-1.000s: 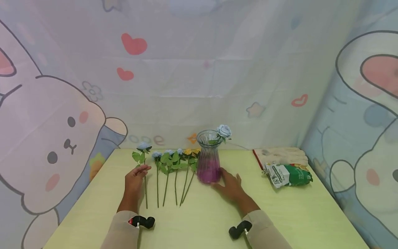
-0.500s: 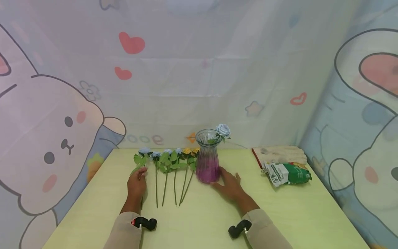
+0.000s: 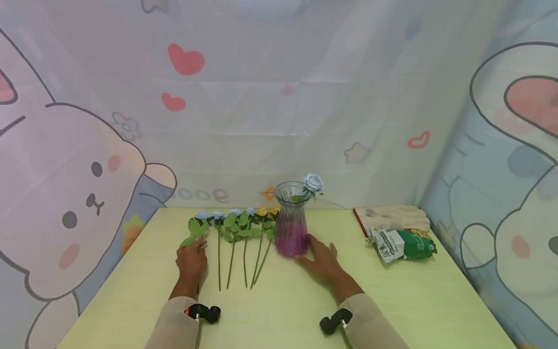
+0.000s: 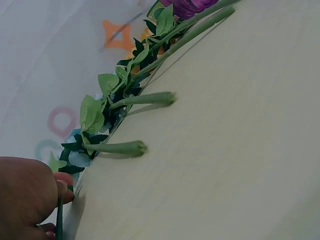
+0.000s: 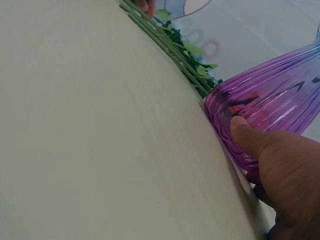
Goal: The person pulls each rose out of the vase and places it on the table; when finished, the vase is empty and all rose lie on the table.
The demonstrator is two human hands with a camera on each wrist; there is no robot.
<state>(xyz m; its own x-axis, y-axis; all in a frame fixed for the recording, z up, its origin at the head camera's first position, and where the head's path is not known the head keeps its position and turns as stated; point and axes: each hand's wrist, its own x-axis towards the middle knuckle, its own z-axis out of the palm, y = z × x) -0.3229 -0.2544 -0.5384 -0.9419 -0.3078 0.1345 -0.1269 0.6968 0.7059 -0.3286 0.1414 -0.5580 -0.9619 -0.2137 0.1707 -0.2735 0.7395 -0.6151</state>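
Lifting the leftmost flower cleanly would probably need a firm pinch low on its stem, then a straight rise, so its leaves do not drag the neighbouring stems.

Largest is the table [image 3: 392, 300], pale yellow-green, smooth and matt. On it stands the vase [image 3: 291, 219], ribbed glass, clear at the flared mouth and purple at the rounded base, already holding one pale blue rose [image 3: 313, 182]. The right hand [image 3: 321, 261] lies flat on the table with relaxed fingers, its thumb touching the vase base.

Left of the vase lie the flowers [image 3: 237, 232] in a row, thin green plastic-looking stems with soft leaves. The left hand [image 3: 191, 259] has its fingers curled round the stem [image 4: 59, 222] of the leftmost flower [image 3: 198, 228], which is low on the table.
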